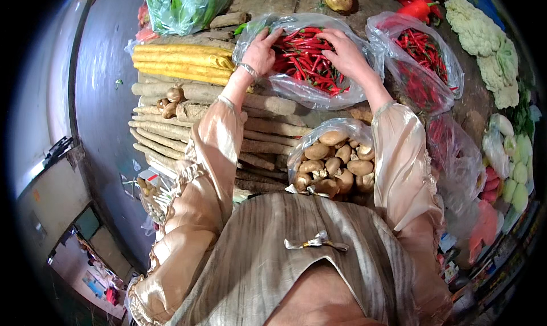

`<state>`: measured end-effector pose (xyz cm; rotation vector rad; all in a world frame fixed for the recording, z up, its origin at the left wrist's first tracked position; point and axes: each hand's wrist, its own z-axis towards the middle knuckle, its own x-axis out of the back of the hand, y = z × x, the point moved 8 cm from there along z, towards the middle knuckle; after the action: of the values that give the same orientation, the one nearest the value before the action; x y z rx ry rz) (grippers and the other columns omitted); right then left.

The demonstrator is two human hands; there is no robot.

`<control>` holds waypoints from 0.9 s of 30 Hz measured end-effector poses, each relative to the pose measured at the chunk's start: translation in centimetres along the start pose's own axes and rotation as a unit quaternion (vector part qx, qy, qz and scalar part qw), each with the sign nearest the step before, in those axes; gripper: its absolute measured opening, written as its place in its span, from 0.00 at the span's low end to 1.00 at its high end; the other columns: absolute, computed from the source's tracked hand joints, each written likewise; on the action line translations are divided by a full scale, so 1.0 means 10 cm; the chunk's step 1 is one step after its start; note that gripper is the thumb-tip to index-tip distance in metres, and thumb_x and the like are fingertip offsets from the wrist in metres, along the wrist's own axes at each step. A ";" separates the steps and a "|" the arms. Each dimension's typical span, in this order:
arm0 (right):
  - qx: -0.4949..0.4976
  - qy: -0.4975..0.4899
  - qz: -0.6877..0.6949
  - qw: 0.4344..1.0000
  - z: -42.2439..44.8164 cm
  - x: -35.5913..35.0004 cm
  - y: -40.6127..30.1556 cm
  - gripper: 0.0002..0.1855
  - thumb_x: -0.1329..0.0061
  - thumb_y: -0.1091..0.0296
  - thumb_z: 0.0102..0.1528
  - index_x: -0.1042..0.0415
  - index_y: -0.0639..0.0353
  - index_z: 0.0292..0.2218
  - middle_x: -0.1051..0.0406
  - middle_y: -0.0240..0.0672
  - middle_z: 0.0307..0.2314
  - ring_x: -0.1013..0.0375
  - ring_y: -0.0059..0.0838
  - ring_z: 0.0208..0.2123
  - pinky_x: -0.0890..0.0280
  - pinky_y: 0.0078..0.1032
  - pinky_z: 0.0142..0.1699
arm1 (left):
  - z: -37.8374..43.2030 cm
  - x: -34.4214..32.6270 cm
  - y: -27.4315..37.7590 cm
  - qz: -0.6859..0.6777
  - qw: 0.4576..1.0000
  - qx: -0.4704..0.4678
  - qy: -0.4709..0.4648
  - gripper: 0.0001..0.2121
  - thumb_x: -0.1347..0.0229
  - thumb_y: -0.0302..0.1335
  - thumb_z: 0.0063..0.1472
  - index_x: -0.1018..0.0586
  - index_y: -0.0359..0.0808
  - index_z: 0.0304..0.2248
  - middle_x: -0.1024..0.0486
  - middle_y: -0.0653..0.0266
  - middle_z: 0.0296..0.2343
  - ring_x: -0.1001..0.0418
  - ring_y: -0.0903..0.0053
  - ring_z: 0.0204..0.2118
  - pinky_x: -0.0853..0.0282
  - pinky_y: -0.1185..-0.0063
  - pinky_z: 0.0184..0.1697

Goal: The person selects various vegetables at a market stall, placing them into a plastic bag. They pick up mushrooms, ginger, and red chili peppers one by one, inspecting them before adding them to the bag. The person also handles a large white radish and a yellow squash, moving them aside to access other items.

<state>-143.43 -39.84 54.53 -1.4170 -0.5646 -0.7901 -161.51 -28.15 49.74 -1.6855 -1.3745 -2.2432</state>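
A clear plastic bag [295, 84] lies spread open before me, full of thin red chillies [310, 59] with green stems. My left hand [259, 52], a bracelet at its wrist, rests on the bag's left rim with its visible fingers apart. On the other side, my right hand [348, 55] reaches over the right rim, fingers spread and their tips at the edge of the chillies. Neither hand shows anything lifted. Closer to my body stands a second clear bag of brown mushrooms [335, 159], between my forearms.
Long yam-like roots [162, 127] and a yellow-wrapped bundle [183, 63] lie left. Another bag of chillies [421, 52] is at right, beside cauliflower [480, 44]. A bag of green vegetables [186, 5] sits at the far left. Small mushrooms [172, 99] rest on the roots.
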 end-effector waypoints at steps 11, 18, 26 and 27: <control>-0.066 0.002 -0.121 0.990 -0.04 -0.03 -0.12 0.12 0.47 0.67 0.53 0.29 0.56 0.40 0.30 0.39 0.39 0.33 0.46 0.45 0.37 0.38 0.50 | -0.78 0.34 1.12 -0.004 1.000 -0.015 -0.007 0.16 0.47 0.23 0.56 0.24 0.38 0.46 0.25 0.56 0.39 0.27 0.58 0.42 0.35 0.67 0.49; -0.193 -0.031 0.214 0.957 0.04 0.11 -0.11 0.10 0.54 0.69 0.55 0.31 0.62 0.39 0.29 0.35 0.29 0.30 0.27 0.30 0.35 0.26 0.37 | -1.56 0.63 0.97 0.107 0.992 -0.021 0.063 0.16 0.46 0.25 0.58 0.24 0.39 0.47 0.28 0.61 0.47 0.35 0.60 0.55 0.43 0.66 0.56; -0.014 -0.109 -0.049 0.993 0.28 -0.57 -0.84 0.10 0.51 0.65 0.57 0.30 0.60 0.39 0.34 0.44 0.36 0.29 0.46 0.39 0.33 0.39 0.43 | -1.73 1.29 0.22 0.216 0.956 0.089 0.176 0.26 0.47 0.30 0.61 0.36 0.44 0.59 0.43 0.56 0.60 0.51 0.60 0.65 0.60 0.60 0.64; -0.004 -0.128 -0.088 0.988 0.30 -0.69 -0.86 0.10 0.51 0.65 0.57 0.30 0.60 0.38 0.34 0.44 0.36 0.29 0.46 0.39 0.33 0.39 0.43 | -1.74 1.32 0.10 0.215 0.951 0.105 0.195 0.28 0.47 0.32 0.61 0.38 0.45 0.61 0.46 0.55 0.61 0.53 0.59 0.65 0.61 0.60 0.64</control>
<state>-154.08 -35.68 55.12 -1.5020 -0.8949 -0.7541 -179.87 -33.87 60.14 -1.2346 -0.9967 -1.9597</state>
